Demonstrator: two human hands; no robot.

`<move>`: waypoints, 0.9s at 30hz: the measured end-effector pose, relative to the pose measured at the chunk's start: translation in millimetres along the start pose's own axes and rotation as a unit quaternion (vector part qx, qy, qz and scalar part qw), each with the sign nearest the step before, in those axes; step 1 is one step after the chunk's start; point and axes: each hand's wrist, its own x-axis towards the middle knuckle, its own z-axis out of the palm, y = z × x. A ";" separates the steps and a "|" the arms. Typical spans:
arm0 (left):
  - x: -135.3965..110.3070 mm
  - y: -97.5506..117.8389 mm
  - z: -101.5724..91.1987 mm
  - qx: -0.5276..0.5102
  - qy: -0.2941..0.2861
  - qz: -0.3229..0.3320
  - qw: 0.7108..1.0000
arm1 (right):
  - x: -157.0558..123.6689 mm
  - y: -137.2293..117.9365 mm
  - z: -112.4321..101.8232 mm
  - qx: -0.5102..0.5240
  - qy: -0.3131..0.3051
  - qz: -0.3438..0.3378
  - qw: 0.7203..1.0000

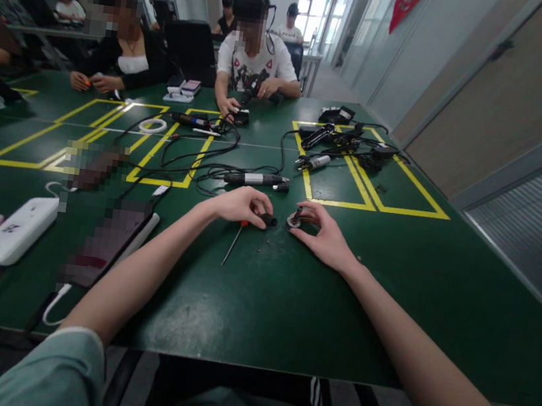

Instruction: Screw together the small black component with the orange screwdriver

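My left hand (241, 204) rests on the green table (288, 298) with its fingers closed around a small black cylindrical part (267, 219). A thin screwdriver with a red collar (234, 241) lies on the table just under that hand. My right hand (324, 235) pinches a small round metal and black part (294, 220) between thumb and fingers. The two parts sit a few centimetres apart.
A black electric screwdriver (254, 179) and tangled cables lie just beyond my hands. More tools and cables (343, 146) fill the yellow-taped box at the back right. A white power bank (12, 232) and phones lie at the left. Two people sit across the table.
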 end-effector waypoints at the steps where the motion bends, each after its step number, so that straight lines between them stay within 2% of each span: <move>1: 1.6 -0.8 2.3 0.037 0.013 0.018 0.999 | 0.2 0.0 0.0 -0.013 -0.001 -0.004 1.000; 4: 3.8 -4.1 3.6 0.143 0.045 0.060 0.987 | 1.0 -3.1 -1.3 -0.037 0.010 -0.021 0.999; 6: 3.2 -6.6 0.4 0.175 0.047 0.065 0.981 | 1.1 -8.3 -4.4 -0.043 0.045 -0.041 0.997; 9: 0.1 -10.2 -7.5 0.178 0.041 0.052 0.982 | -1.6 -21.3 -10.9 -0.067 0.152 -0.111 0.980; 11: -2.0 -12.9 -12.5 0.154 0.031 0.042 0.987 | -5.7 -32.5 -11.3 -0.123 0.214 -0.191 0.950; 12: -2.7 -14.7 -14.2 0.137 0.030 0.038 0.989 | -7.9 -38.1 -8.6 -0.162 0.198 -0.227 0.940; 14: -2.9 -19.0 -15.0 0.101 0.046 0.030 0.993 | -10.9 -48.0 3.3 -0.249 0.064 -0.278 0.925; 16: -1.4 -24.1 -12.0 0.067 0.089 0.020 0.994 | -10.3 -54.8 21.4 -0.346 -0.077 -0.309 0.883; 17: -0.2 -26.6 -9.3 0.052 0.115 0.012 0.992 | -8.3 -56.8 30.8 -0.382 -0.123 -0.311 0.861; 19: 2.5 -30.8 -2.8 0.024 0.173 -0.001 0.985 | -1.6 -59.1 47.0 -0.430 -0.169 -0.296 0.836; 22: 5.7 -34.2 5.6 -0.007 0.244 -0.008 0.970 | 11.2 -60.2 60.0 -0.485 -0.204 -0.274 0.805; 27: 8.1 -33.9 11.4 -0.006 0.259 0.002 0.966 | 28.9 -57.7 60.0 -0.552 -0.228 -0.272 0.754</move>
